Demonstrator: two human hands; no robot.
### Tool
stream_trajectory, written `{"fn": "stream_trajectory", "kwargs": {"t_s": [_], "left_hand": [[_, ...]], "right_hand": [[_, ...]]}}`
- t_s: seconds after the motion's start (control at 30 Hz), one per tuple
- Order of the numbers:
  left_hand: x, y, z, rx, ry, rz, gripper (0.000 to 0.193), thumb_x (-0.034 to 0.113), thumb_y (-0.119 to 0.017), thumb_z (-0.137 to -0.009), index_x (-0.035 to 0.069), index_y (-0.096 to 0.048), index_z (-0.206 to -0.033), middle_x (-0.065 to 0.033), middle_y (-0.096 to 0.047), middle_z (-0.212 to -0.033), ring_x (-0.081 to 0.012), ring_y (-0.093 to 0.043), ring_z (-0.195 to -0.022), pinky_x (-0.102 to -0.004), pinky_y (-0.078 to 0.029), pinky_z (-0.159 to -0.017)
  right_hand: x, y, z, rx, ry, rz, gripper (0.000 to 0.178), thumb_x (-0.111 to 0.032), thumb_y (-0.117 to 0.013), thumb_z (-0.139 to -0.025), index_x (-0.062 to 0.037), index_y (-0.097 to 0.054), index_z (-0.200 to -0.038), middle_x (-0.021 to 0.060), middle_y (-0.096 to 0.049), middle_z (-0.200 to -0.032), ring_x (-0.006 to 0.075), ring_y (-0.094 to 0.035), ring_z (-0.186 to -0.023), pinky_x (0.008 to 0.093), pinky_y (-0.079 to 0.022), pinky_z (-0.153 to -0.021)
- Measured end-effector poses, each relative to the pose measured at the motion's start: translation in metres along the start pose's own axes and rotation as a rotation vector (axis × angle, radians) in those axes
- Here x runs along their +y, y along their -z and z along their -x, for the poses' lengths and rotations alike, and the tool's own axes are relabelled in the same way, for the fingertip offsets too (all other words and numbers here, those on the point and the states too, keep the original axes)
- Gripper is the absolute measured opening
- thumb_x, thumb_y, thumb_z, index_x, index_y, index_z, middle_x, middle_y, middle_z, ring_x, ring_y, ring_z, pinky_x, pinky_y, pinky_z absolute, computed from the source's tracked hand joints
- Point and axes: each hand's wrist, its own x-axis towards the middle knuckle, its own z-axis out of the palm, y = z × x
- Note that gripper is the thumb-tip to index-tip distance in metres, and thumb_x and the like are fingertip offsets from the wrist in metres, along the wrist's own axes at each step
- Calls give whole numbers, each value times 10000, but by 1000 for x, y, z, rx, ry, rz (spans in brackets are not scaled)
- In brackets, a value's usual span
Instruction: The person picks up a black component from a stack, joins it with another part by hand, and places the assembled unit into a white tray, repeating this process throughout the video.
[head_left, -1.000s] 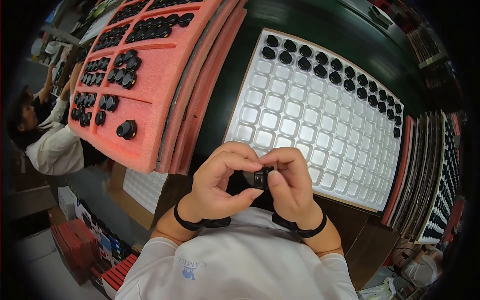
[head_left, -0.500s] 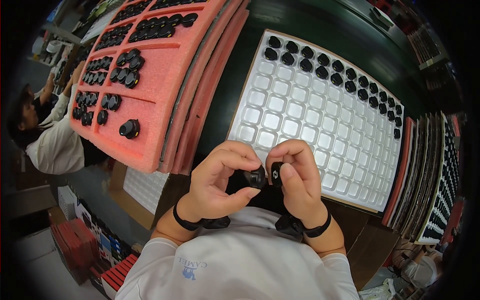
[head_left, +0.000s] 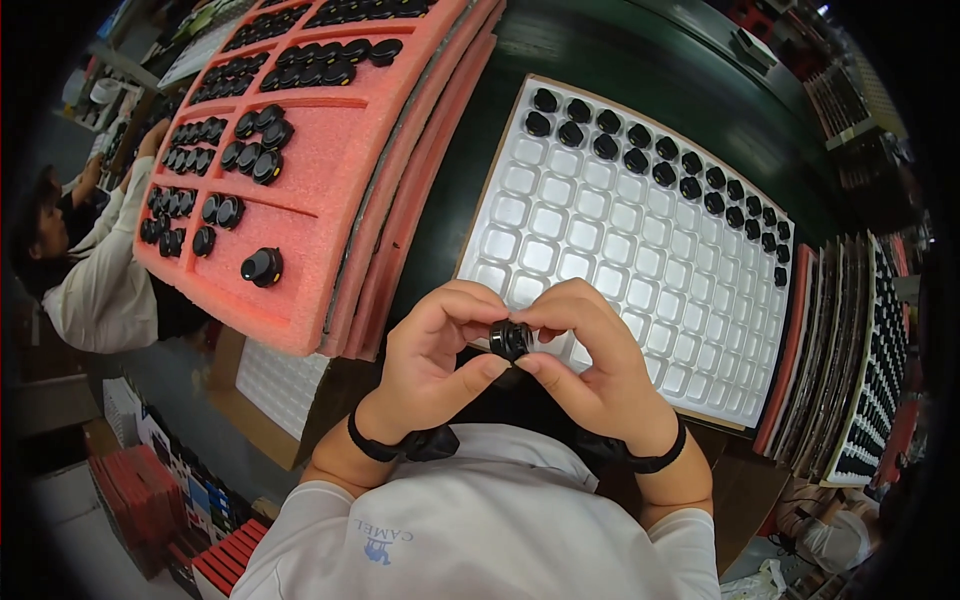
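Note:
In front of my chest, a small round black plastic piece (head_left: 510, 341) sits between both hands, its glossy side showing. My left hand (head_left: 428, 345) grips it from the left with thumb and fingertips. From the right, my right hand (head_left: 603, 365) pinches it too, the thumb at its lower edge. The seam between its parts is too small to make out. Beyond my hands lies a white blister tray (head_left: 560, 222) of square pockets, with black pieces (head_left: 607, 121) in its two far rows. To the left, a pink foam tray (head_left: 310, 185) carries similar round black pieces (head_left: 262, 267).
More foam trays (head_left: 372, 305) are stacked under the pink one. At the right stand upright trays (head_left: 805, 350) packed side by side. A cardboard box (head_left: 240, 405) with another white tray is at lower left. A co-worker in a white top (head_left: 105, 285) is at far left.
My right hand has brought its flat black cap with a white mark against the round black piece in my left hand. Both hands now grip the joined pieces.

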Motion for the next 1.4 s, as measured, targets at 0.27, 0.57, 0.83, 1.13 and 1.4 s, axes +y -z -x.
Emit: {"fn": "stream_trajectory", "kwargs": {"t_s": [0.27,0.57,0.83,1.13,1.4], "left_hand": [[-22,10,6,127,121,-243,330,71,-665,-826,-16,-521,-1109,-127,-541,-1113,-203,-549,-1006,-319,-456,-867],[34,17,23,-109,-147,-808,264,42,-695,-742,1,-592,-981,-160,-608,-957,-295,-595,-864,-363,-478,-774],[113,60,43,420,-384,-1303,322,15,-739,-646,22,-612,-943,-120,-612,-902,-302,-595,-787,-374,-476,-701],[117,89,26,564,-102,-1465,360,31,-745,-638,29,-623,-977,-125,-604,-939,-293,-569,-893,-351,-453,-772],[109,78,16,430,-130,-1463,350,21,-748,-625,28,-627,-954,-130,-601,-944,-294,-586,-856,-348,-474,-735]], "right_hand": [[34,24,-53,22,-171,266,221,-64,-640,-810,-17,-587,-1019,54,-565,-844,161,-525,-759,270,-437,-697],[124,38,-122,103,-209,758,250,-181,-663,-801,-13,-588,-970,102,-596,-814,250,-585,-729,342,-465,-657],[137,35,-126,136,-215,898,248,-187,-669,-795,-16,-593,-957,144,-608,-835,312,-593,-767,384,-473,-678],[115,28,-125,153,-144,803,262,-166,-663,-815,-7,-581,-1006,119,-591,-845,255,-579,-737,337,-472,-672],[23,-5,-98,100,256,413,228,-1,-653,-744,-22,-584,-960,130,-573,-883,263,-572,-781,342,-469,-660]]}}
